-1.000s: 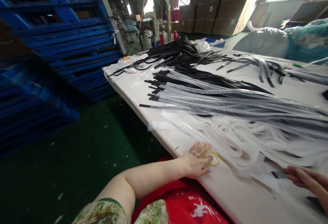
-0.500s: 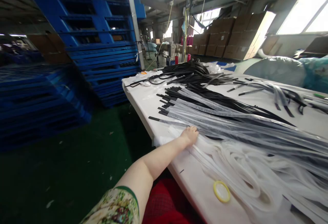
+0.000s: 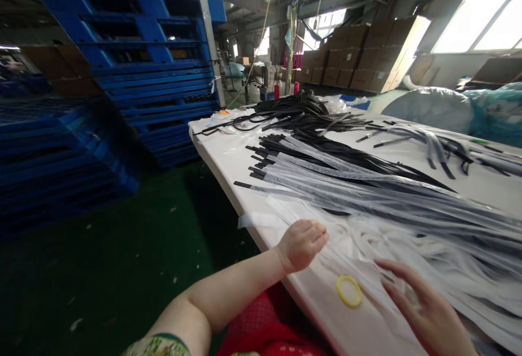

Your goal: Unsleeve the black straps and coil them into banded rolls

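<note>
My left hand (image 3: 304,244) is closed over the near edge of the table, its fingers curled round a translucent white plastic strip (image 3: 263,220) whose end sticks out past the table edge. My right hand (image 3: 426,307) is at the lower right with thumb and forefinger apart, over a heap of looped translucent strips (image 3: 375,236); nothing shows in its grip. Between the hands and nearer to me lies a yellow ring (image 3: 349,291). Just beyond, a bundle of black straps in clear sleeves (image 3: 326,182) stretches across the table.
Loose black straps (image 3: 293,108) are piled at the table's (image 3: 220,155) far end. More sleeved straps (image 3: 436,149) lie at the right. Stacked blue pallets (image 3: 159,89) stand left, beyond the green floor (image 3: 183,225). Cardboard boxes (image 3: 346,54) and large plastic bags (image 3: 428,110) fill the background.
My left hand has drawn back toward me from beside the sleeved straps, now closed on a strip. My right hand has come into view at the lower right.
</note>
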Available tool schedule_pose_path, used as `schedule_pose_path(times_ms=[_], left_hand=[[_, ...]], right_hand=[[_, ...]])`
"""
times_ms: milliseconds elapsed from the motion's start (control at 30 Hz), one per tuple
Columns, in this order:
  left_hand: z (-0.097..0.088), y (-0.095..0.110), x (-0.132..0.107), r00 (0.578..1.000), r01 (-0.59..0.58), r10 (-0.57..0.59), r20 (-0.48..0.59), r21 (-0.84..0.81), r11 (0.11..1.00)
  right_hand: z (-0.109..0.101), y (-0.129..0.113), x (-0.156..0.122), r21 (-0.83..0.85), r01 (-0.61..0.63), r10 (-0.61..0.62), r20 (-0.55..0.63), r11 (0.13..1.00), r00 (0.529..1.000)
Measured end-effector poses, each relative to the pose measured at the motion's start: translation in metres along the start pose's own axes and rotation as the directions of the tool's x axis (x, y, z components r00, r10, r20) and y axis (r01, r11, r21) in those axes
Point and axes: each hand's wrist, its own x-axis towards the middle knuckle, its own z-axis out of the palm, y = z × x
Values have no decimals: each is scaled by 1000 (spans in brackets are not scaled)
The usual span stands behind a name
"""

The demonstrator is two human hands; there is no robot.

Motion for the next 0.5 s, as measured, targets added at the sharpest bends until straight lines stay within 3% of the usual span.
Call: schedule_pose_path(times_ms=[33, 100, 167, 233, 300, 367, 433, 500], left_hand=[[-10, 15, -6, 993, -60, 59, -101, -10, 998], [-26, 37, -16, 967, -112, 101, -232, -35, 993], [-39, 46, -23, 958, -65, 41, -283, -77, 995], [-46, 40, -28, 949, 65, -101, -298, -130, 989], [-50, 26, -34, 920, 220, -266, -288, -181, 958], [-53, 11, -41, 885, 319, -372, -280, -217, 923], [-56, 4, -48, 874, 349, -400, -275, -216, 912], [-58, 7, -54, 881, 346, -395, -261, -213, 914]], right_hand=[[6, -21, 10, 7, 81, -81, 16, 997, 997], [21, -55, 23, 40, 117, -123, 181, 992, 976], [34, -76, 24, 111, -10, -38, 422, 994, 906], [45, -86, 17, 162, -183, 56, 581, 970, 812], [51, -88, 5, 191, -271, 97, 622, 943, 777], [53, -86, -5, 179, -281, 105, 639, 943, 762], [54, -84, -13, 169, -271, 100, 651, 948, 752], [55, -84, -17, 217, -226, 46, 617, 950, 786]])
